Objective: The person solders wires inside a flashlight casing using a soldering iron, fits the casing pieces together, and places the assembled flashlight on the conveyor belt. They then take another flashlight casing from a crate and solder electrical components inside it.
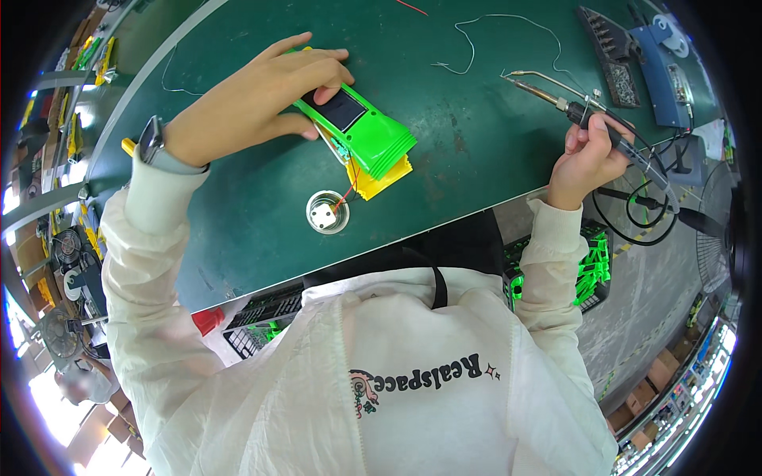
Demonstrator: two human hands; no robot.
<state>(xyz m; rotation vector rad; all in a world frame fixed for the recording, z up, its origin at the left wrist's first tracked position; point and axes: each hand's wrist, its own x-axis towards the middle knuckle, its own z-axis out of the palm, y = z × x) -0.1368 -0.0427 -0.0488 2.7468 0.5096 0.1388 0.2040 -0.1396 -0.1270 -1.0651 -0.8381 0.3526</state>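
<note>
My left hand (258,99) grips the upper end of a bright green device housing (379,143) with a dark rectangular panel, its fingers over the top and its thumb along the near side. A yellow piece (387,181) sticks out from beneath the housing. From there red and black wires run to a small round metal cup (339,224) with a white insert, standing on the bench. Over to the right, my right hand (586,165) holds a soldering iron (549,95) like a pen. A thin metal tube lies along the iron, and its tip points left, well apart from the housing.
On the green bench (444,151) lie a loose silvery wire (474,47) and a short red wire (413,7). A dark tray (623,83) and a blue solder feeder (660,71) stand at the far right. Below the edge, a crate (597,289) holds green parts.
</note>
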